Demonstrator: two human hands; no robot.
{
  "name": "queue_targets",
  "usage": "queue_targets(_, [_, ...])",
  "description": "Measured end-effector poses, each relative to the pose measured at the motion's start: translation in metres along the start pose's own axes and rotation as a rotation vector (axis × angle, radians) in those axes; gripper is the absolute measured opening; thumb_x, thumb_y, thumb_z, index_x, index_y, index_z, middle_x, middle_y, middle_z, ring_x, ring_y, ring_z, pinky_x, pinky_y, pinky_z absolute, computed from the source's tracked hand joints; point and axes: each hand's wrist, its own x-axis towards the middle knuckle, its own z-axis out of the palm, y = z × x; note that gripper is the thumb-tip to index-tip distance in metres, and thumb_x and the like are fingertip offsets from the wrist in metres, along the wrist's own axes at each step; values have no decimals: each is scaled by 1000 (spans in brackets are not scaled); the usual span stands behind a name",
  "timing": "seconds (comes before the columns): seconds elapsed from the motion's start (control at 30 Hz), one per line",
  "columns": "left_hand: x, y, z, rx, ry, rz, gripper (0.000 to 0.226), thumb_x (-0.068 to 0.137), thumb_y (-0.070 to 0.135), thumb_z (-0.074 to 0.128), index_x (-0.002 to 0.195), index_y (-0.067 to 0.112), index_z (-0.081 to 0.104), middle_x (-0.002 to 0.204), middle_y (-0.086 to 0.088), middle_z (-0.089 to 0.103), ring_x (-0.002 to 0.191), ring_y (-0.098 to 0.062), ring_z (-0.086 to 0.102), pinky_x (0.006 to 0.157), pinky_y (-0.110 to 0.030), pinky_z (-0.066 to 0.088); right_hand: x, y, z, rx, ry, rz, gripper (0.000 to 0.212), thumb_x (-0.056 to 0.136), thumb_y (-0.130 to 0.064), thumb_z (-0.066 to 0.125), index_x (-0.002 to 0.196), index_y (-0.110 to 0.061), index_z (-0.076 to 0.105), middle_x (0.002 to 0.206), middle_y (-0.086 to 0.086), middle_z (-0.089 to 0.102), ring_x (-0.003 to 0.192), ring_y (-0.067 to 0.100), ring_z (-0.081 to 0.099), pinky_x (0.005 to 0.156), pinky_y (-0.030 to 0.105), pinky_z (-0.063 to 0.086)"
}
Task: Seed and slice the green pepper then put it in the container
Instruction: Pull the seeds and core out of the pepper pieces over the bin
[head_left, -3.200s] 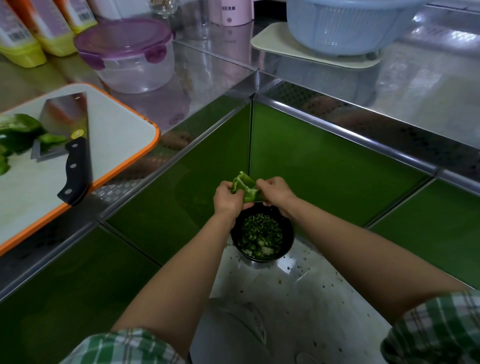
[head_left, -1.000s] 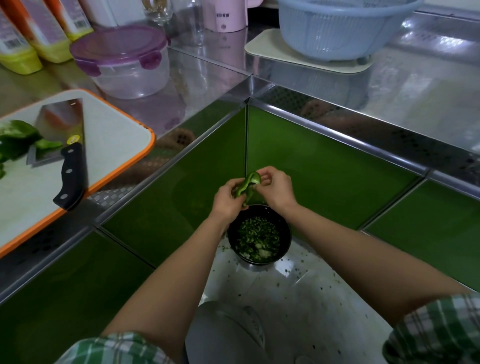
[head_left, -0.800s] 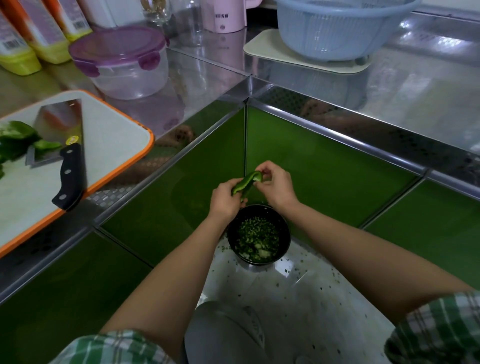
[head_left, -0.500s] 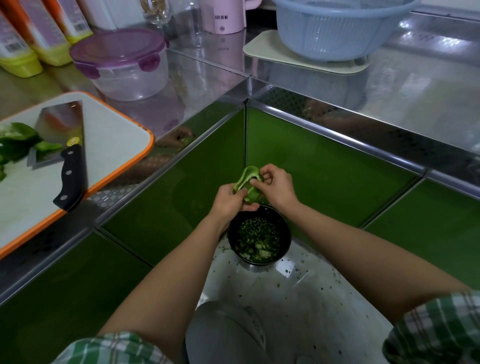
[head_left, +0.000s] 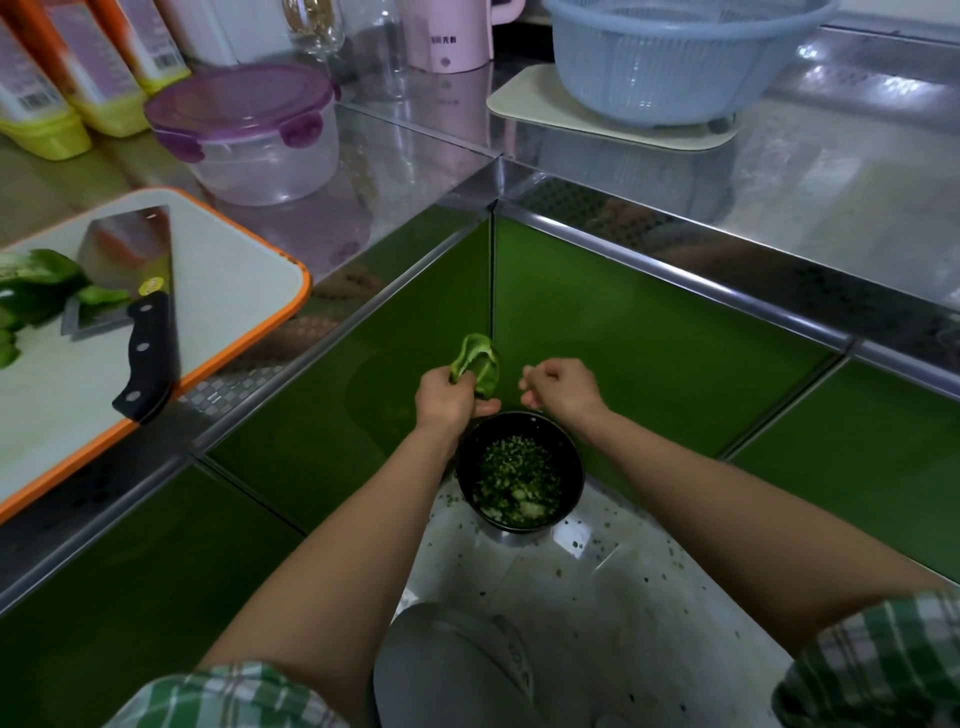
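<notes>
My left hand (head_left: 447, 397) grips a hollow piece of green pepper (head_left: 475, 361) above a black bin (head_left: 519, 470) on the floor, which holds green scraps. My right hand (head_left: 558, 387) hovers just right of the pepper, fingers curled, apart from it; whether it pinches anything I cannot tell. More green pepper pieces (head_left: 36, 291) lie at the left of an orange-rimmed cutting board (head_left: 244, 280), beside a black-handled cleaver (head_left: 137, 312). A clear container (head_left: 249, 135) with a purple lid stands behind the board.
Green cabinet fronts meet in a corner behind the bin. On the steel counter sit a blue colander (head_left: 670, 52) on a cream tray, a pink jug (head_left: 449, 31) and orange-yellow bottles (head_left: 67, 73). My shoe (head_left: 452, 670) is near the bin.
My right hand has let go of the pepper and moved to the right. The left hand keeps the pepper piece, now held more upright over the bin.
</notes>
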Motion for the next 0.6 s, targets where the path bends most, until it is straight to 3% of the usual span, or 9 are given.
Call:
queue_targets(0.07, [-1, 0, 0, -6, -19, -7, 12, 102, 9, 40, 108, 6, 50, 82, -14, 69, 70, -26, 71, 78, -34, 60, -3, -7, 0, 71, -50, -99, 21, 93, -31, 58, 103, -14, 64, 96, 3, 68, 91, 16, 64, 89, 36, 53])
queue_targets(0.13, [-3, 1, 1, -4, -53, -3, 14, 103, 10, 39, 111, 5, 50, 80, -17, 69, 67, -26, 71, 74, -33, 60, -2, -16, 4, 87, -110, -158, 36, 89, -31, 65, 119, -14, 56, 106, 4, 62, 98, 17, 61, 86, 34, 52])
queue_targets(0.23, [-10, 5, 2, -43, -141, -10, 16, 103, 7, 37, 110, 0, 50, 86, -26, 66, 52, -19, 68, 60, -26, 60, 1, -24, 11, 20, -51, -189, 31, 86, -12, 68, 116, -8, 58, 98, 4, 61, 89, 17, 62, 80, 34, 56])
queue_targets(0.33, [-11, 5, 0, 22, -142, 6, 22, 102, 8, 40, 110, -6, 55, 94, -30, 66, 50, -16, 67, 59, -26, 58, 4, -21, 8, 76, -82, -131, 24, 89, 1, 56, 113, -2, 60, 102, 12, 65, 95, 25, 65, 78, 32, 58])
queue_targets(0.43, [-4, 1, -5, 95, -77, 17, 20, 101, 11, 45, 106, -4, 58, 91, -28, 68, 54, -18, 66, 58, -26, 58, -2, -20, 3, 216, -259, -80, 26, 97, -2, 44, 121, -2, 54, 108, 11, 63, 97, 20, 64, 82, 27, 57])
queue_targets(0.53, [0, -2, -7, 156, -45, 36, 18, 100, 13, 49, 99, -1, 60, 84, -24, 69, 57, -23, 67, 61, -31, 60, -6, -20, 1, 165, -152, -214, 31, 96, -6, 50, 126, -11, 55, 118, 7, 60, 105, 15, 60, 88, 29, 54])
queue_targets(0.6, [0, -2, -5, 221, -47, 56, 19, 99, 14, 52, 86, 3, 61, 84, -24, 70, 61, -27, 67, 70, -39, 61, -6, -21, 2, 4, -64, -383, 24, 89, -13, 64, 113, -17, 63, 113, 1, 59, 101, 14, 58, 85, 27, 52])
